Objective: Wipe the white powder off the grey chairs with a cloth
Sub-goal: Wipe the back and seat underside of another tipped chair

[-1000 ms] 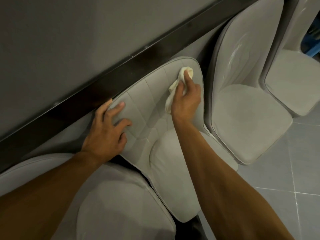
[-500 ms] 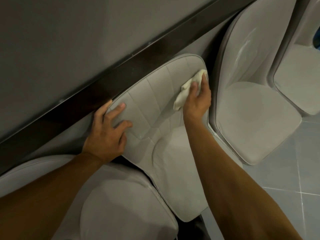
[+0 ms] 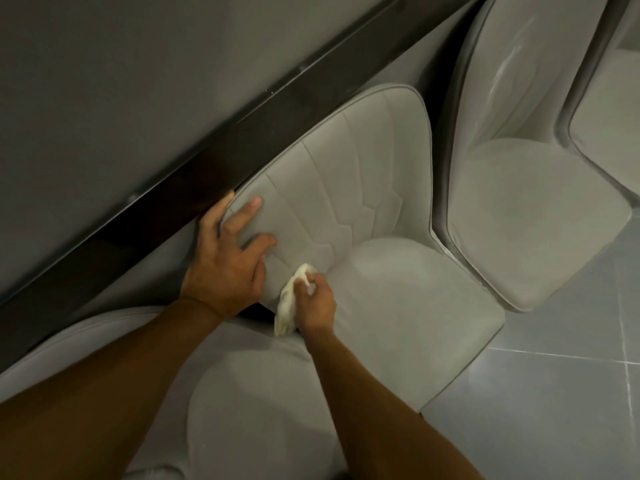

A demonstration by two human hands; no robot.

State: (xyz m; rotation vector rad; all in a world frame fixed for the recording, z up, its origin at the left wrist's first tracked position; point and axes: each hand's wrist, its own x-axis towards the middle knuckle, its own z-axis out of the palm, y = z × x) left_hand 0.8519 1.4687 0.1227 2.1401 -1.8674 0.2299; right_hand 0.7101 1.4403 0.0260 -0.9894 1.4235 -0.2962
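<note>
- Left hand [image 3: 225,268] clasps the left edge of the middle grey chair [image 3: 363,188], fingers spread across its backrest.
- Right hand [image 3: 317,306] pinches a crumpled pale cloth [image 3: 287,306] against the backrest's lower left corner, beside the seat.
- Right-hand chair [image 3: 519,209] carries faint white streaks [image 3: 502,71], possibly powder.

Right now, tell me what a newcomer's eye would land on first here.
The right hand grips a cream cloth at the crease between backrest and seat of the middle grey chair, centre frame. The left hand holds that backrest's left edge. White powder streaks mark the backrest of the neighbouring grey chair, upper right.
</note>
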